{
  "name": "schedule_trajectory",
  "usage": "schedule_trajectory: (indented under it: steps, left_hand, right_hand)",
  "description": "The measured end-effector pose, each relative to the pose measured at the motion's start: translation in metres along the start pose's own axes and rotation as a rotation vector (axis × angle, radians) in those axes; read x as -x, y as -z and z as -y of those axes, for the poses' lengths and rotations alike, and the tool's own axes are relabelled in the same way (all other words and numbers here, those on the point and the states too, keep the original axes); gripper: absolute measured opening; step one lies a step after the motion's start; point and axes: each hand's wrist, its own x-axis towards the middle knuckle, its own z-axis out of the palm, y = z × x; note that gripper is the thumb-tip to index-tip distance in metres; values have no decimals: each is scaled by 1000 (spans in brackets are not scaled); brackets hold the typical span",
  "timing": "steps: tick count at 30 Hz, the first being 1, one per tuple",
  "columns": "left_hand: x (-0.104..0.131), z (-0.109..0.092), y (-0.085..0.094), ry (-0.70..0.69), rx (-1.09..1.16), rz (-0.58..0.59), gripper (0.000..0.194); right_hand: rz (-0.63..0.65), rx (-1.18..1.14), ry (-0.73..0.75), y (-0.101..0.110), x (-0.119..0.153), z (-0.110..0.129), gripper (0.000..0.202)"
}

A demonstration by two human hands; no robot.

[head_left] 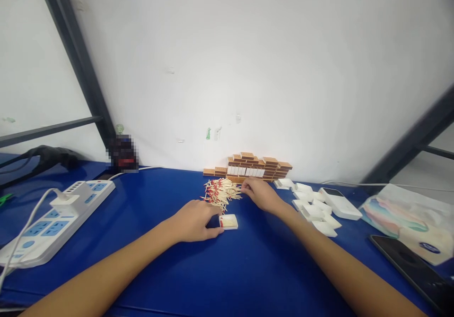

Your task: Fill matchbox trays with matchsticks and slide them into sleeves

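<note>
A small white matchbox tray (pixel 229 222) with some red-headed matches in it lies on the blue table. My left hand (pixel 196 220) steadies its left end, thumb at the near corner and index finger at the far one. Just beyond is a loose pile of matches (pixel 220 192), most red heads pointing left. At the pile's right edge, my right hand (pixel 258 193) has its thumb and fingers pinched together on match ends; how many they hold is too small to tell.
Brown matchboxes (pixel 271 168) are stacked against the wall. Several white trays (pixel 312 206) lie to the right, beside a white device (pixel 340 203), a tissue pack (pixel 411 222) and a dark phone (pixel 407 265). A power strip (pixel 60 222) with a plugged-in charger (pixel 71 203) occupies the left.
</note>
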Motion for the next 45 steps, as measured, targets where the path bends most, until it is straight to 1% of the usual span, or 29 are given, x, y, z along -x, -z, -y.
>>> schedule_trajectory:
  steps: [5, 7, 9, 12, 15, 19, 24, 31, 37, 40, 42, 45]
  left_hand:
    - [0, -1, 0, 2, 4, 0, 21]
    - [0, 0, 0, -1, 13, 3, 20]
    - [0, 0, 0, 1, 18, 5, 20]
    - [0, 1, -1, 10, 18, 4, 21]
    - [-1, 1, -1, 11, 16, 2, 21]
    - [-1, 1, -1, 24, 28, 8, 23]
    - [-1, 2, -2, 20, 31, 7, 20]
    - [-1, 1, -1, 27, 21, 15, 23]
    - [-1, 2, -2, 24, 16, 10, 22]
    - [0, 2, -2, 12, 25, 2, 23]
    - [0, 2, -2, 8, 30, -3, 25]
    - [0, 0, -1, -1, 32, -13, 28]
  right_hand:
    - [53, -6, -42, 31, 12, -12, 11]
    - [48, -52, -48, 39, 20, -11, 12]
    - [29, -121, -29, 41, 29, -4, 14]
    - [32, -210, 40, 36, 43, 15, 17]
    - [54, -255, 77, 27, 53, 36, 17]
    - [124, -329, 122, 18, 59, 50, 16]
    - [142, -355, 142, 13, 61, 55, 14]
    - [173, -321, 143, 9, 63, 61, 12]
    - [171, -285, 152, 4, 65, 61, 11]
    - [158, -272, 142, 5, 65, 62, 10]
    - [141, -261, 136, 6, 65, 65, 13]
    - [121, -233, 156, 9, 65, 69, 15]
